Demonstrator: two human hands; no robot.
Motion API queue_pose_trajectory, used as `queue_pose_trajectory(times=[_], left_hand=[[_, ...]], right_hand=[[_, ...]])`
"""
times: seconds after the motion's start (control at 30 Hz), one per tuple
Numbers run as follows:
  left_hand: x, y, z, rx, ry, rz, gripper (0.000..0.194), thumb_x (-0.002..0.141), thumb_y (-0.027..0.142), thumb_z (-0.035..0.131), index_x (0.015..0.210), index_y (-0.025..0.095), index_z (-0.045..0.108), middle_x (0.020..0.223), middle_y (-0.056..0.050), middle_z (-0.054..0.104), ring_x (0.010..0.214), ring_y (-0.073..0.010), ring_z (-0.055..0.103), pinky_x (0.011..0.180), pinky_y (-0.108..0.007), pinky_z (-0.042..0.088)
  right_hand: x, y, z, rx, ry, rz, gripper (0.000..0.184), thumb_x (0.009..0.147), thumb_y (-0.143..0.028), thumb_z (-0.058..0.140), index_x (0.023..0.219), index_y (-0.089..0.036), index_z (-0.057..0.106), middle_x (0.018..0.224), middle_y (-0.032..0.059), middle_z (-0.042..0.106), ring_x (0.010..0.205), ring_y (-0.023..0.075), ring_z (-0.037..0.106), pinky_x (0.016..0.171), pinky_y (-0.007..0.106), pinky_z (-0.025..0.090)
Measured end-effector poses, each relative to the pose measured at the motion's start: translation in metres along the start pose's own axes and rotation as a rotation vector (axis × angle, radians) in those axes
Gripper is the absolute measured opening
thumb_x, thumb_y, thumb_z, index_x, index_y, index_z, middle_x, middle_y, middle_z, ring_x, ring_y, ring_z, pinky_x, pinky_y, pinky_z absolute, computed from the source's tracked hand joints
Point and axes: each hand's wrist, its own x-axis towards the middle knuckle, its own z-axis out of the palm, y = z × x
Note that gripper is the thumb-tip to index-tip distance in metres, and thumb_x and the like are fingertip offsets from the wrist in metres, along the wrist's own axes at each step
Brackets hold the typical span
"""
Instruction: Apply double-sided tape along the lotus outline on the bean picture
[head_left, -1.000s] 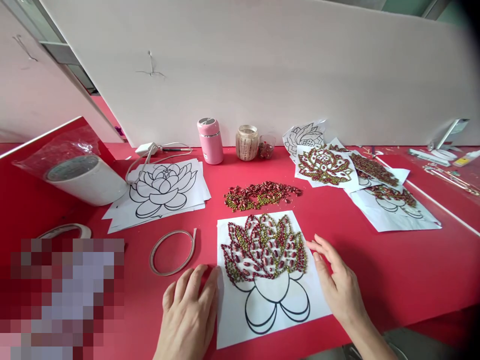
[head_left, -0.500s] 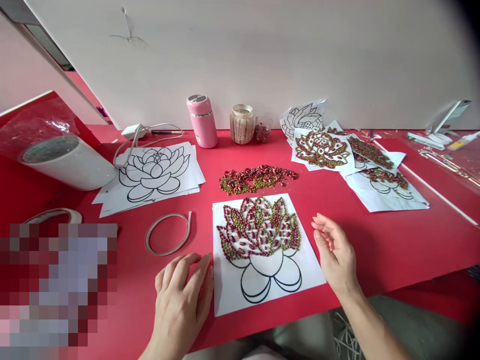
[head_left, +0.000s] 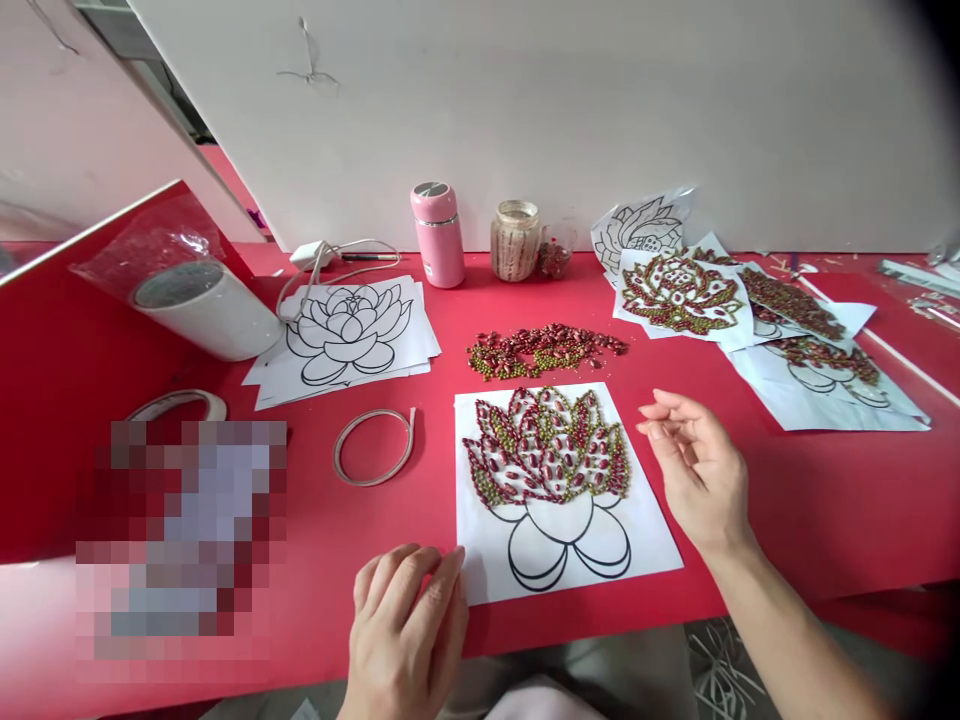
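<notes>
A white sheet with a lotus outline [head_left: 556, 590] lies before me. Red beans and green beans [head_left: 551, 455] cover its upper petals, while the lower petals show bare paper and black lines. At the sheet's lower left edge rests my left hand [head_left: 411, 625], fingers bent and slightly apart, nothing visible in it. My right hand [head_left: 701, 475] is held just beyond the right edge, loosely curled with thumb and fingers apart and nothing seen between them. Behind the sheet lies a loose pile of red and green beans [head_left: 547, 350].
Left are printed lotus sheets [head_left: 349, 340], a coiled strip [head_left: 375, 447], a tape roll [head_left: 214, 405] and a white cylinder [head_left: 217, 315]. A pink flask [head_left: 439, 240], a glass jar [head_left: 515, 242] and a small cup [head_left: 555, 258] stand behind. Bean-covered lotus sheets [head_left: 682, 292] overlap at right.
The camera view has turned left, so the table's things appear further right. My left hand has slid nearer the sheet's front corner. My right hand has risen slightly along the right edge.
</notes>
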Motion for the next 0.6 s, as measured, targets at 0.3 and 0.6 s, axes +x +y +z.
queue_pose_trajectory(times=[0.3,0.6], left_hand=[[0.019,-0.045,-0.015,0.367,-0.023,-0.195,0.023,0.08,0.023,0.05,0.102,0.018,0.054,0.092,-0.009,0.057,0.085,-0.0226,0.05,0.068,-0.035,0.036],[0.044,-0.07,-0.011,0.378,-0.227,-0.258,0.02,0.082,0.033,0.044,0.09,0.019,0.055,0.095,-0.008,0.055,0.091,-0.0245,0.045,0.071,-0.037,0.034]], right_hand=[[0.0,-0.029,0.025,0.039,-0.234,-0.12,0.024,0.087,-0.033,0.047,0.107,-0.021,0.052,0.096,0.0055,0.059,0.081,0.0158,0.061,0.074,0.029,0.051],[-0.002,-0.039,0.029,0.017,-0.315,-0.19,0.022,0.087,-0.029,0.047,0.107,-0.022,0.052,0.095,0.0038,0.06,0.078,0.0134,0.06,0.072,0.025,0.05]])
